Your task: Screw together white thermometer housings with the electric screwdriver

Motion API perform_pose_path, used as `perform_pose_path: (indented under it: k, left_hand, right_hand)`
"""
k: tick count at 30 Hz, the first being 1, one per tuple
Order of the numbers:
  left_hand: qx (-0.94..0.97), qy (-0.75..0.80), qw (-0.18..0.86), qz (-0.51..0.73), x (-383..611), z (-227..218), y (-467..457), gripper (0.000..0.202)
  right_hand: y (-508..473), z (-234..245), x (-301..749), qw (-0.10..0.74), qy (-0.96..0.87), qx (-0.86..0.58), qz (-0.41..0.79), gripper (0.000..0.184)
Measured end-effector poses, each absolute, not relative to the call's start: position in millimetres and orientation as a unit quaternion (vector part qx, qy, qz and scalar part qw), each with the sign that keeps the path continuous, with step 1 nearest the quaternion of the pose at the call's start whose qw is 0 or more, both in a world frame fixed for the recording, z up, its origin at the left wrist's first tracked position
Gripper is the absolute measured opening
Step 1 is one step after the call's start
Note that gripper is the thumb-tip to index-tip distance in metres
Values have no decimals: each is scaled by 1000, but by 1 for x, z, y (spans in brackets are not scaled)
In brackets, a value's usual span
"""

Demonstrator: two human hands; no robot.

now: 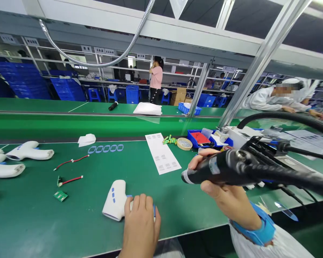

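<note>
My left hand is closed over the handle of a white gun-shaped plastic housing, which lies on the green bench and has blue buttons on its side. Held above the bench on the right is a black corded electric screwdriver, with my right hand wrapped round it. Its ridged silver nose points left, clear of the housing; no bit can be made out. Left of the housing lie a small green circuit board and a red wire lead with another board at its end.
More white housings lie at the far left. Several blue rings, a printed label sheet, green batteries and a tape roll line the back. A blue parts bin and black cables stand right. A co-worker leans in beyond.
</note>
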State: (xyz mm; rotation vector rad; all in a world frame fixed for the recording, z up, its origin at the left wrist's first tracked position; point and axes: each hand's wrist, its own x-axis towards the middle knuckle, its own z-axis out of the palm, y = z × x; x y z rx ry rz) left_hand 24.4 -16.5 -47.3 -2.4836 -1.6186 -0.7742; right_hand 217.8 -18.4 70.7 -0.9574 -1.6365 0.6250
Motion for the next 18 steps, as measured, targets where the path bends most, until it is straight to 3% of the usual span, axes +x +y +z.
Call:
perform_pose_path:
  k: [4, 5, 8, 10, 14, 18]
  left_hand:
    - [-841, -472, 90, -249, 12, -48, -12, 12]
    - [-853, -445, 106, -250, 7, -47, -10, 20]
    - [-895, -341, 159, -239, -9, -42, -3, 42]
    - [-918, -281, 175, -221, -18, -37, 2, 36]
    - [-930, -287, 124, -193, -28, -23, 18, 23]
    - [-911, -389, 86, -107, -28, 6, 52, 26]
  right_hand:
    - [-24, 54, 240, 456, -748, -404, 264, 30]
    - [-25, 49, 245, 423, -776, -394, 253, 27]
    - [-25, 31, 259, 300, -858, -387, 154, 26]
    - [-23, 15, 268, 237, -884, -400, 52, 30]
    - [-19, -8, 281, 218, -877, -420, -88, 40]
    - [-17, -17, 289, 207, -868, -441, -99, 54]
